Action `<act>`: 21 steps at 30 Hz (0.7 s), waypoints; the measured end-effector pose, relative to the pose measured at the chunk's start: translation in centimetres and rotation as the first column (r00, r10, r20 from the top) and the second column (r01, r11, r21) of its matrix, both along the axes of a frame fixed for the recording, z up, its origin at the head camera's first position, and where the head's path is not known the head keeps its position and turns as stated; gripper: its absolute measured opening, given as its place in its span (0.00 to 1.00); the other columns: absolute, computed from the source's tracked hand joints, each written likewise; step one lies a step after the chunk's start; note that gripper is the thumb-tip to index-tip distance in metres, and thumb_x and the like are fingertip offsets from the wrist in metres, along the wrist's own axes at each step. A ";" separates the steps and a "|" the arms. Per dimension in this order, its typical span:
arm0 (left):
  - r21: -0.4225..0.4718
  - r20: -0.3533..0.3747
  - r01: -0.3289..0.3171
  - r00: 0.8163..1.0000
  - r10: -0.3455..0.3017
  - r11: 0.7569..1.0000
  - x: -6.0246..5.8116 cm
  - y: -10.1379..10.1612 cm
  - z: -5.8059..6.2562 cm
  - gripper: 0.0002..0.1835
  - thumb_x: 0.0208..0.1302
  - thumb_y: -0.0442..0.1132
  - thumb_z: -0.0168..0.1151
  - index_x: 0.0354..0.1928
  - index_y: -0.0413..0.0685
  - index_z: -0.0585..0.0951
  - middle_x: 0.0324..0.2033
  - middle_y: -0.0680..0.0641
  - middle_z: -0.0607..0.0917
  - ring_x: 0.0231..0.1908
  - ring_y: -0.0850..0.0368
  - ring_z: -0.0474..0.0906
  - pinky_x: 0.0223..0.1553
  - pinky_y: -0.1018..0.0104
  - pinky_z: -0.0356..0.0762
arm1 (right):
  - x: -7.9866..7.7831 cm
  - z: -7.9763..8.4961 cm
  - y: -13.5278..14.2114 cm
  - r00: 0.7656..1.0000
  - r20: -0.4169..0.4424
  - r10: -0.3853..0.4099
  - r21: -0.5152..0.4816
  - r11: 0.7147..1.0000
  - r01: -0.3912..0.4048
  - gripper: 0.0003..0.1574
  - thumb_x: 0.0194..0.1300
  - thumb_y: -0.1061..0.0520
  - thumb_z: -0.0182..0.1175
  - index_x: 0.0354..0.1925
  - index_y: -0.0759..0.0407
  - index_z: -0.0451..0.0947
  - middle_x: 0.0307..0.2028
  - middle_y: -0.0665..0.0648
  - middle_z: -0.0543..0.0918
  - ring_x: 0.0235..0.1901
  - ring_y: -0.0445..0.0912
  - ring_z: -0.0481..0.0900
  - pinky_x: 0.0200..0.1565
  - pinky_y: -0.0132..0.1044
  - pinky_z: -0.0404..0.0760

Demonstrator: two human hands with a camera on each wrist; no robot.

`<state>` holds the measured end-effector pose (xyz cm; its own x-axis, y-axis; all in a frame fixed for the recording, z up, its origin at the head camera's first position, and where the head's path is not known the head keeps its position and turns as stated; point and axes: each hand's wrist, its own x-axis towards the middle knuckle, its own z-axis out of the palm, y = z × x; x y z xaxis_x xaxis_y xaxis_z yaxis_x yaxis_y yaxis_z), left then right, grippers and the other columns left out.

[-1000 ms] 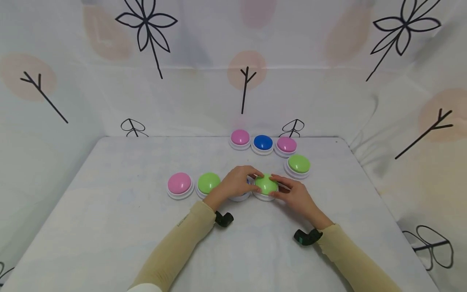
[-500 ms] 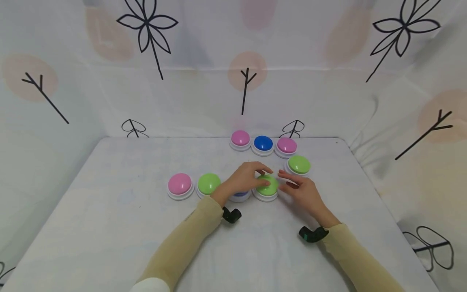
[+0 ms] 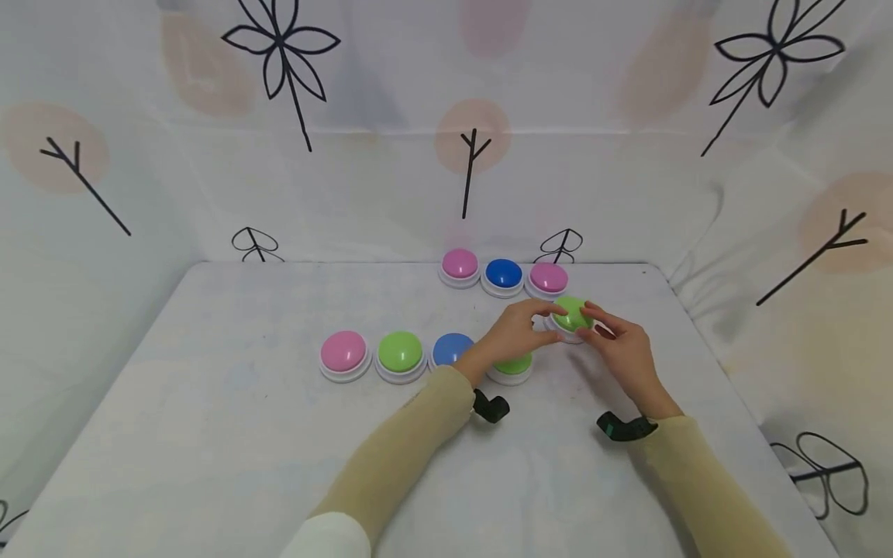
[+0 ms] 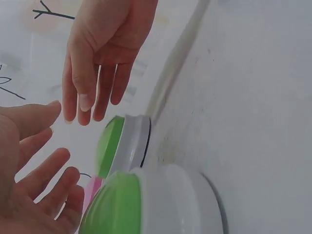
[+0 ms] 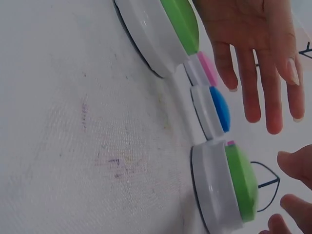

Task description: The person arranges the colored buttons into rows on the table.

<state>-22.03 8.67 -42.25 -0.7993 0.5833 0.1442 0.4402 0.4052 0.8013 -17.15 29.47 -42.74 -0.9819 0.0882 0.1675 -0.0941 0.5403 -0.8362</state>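
Note:
Round push buttons with coloured domes on white bases stand on the white table. My left hand [image 3: 519, 329] and right hand [image 3: 624, 353] flank the right-hand green button [image 3: 571, 314], fingertips close to its dome. In the left wrist view, the left hand [image 4: 29, 170] and right hand [image 4: 105, 58] hover beside that green button [image 4: 111, 146] with loosely bent fingers and a visible gap. The right wrist view shows the same green button [image 5: 241, 183] below the fingers. Under my left forearm, another green button [image 3: 512, 368] is partly hidden.
To the left in the front row are a blue button [image 3: 452, 347], a green button [image 3: 400, 353] and a pink button [image 3: 343, 351]. Behind stand a pink button [image 3: 459, 263], a blue button [image 3: 503, 273] and a pink button [image 3: 548, 277]. Patterned cloth [image 3: 391, 186] rises behind the table.
Both hands have left the green button at the right end of the front row. They have moved right and away from me to the other green button. The buttons stay in place.

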 end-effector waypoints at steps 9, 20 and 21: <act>-0.018 0.014 -0.099 0.995 0.099 0.995 -0.9 2.6 -0.7 0.26 0.66 0.48 0.68 0.65 0.63 0.76 0.68 0.58 0.71 0.69 0.61 0.62 0.68 0.59 0.62 | -1.2 -0.6 1.0 0.998 0.055 -0.044 0.004 0.999 0.044 0.32 0.68 0.55 0.65 0.66 0.64 0.73 0.72 0.60 0.64 0.72 0.55 0.59 0.66 0.51 0.66; -0.050 0.029 -0.143 0.989 0.145 0.988 -1.7 4.3 -0.7 0.29 0.68 0.49 0.65 0.69 0.59 0.73 0.72 0.55 0.65 0.72 0.60 0.57 0.70 0.61 0.57 | -2.1 -1.0 0.7 0.997 0.071 0.013 -0.045 0.999 -0.010 0.33 0.68 0.54 0.66 0.66 0.66 0.72 0.71 0.63 0.66 0.71 0.56 0.60 0.64 0.45 0.67; -0.060 0.027 -0.149 0.988 0.150 0.987 -1.7 4.3 -0.7 0.29 0.68 0.49 0.65 0.69 0.59 0.72 0.72 0.55 0.66 0.72 0.60 0.57 0.70 0.62 0.57 | -2.2 -1.1 0.7 0.997 0.077 0.009 -0.044 0.999 -0.005 0.33 0.68 0.54 0.66 0.66 0.66 0.72 0.71 0.63 0.66 0.71 0.56 0.61 0.64 0.43 0.68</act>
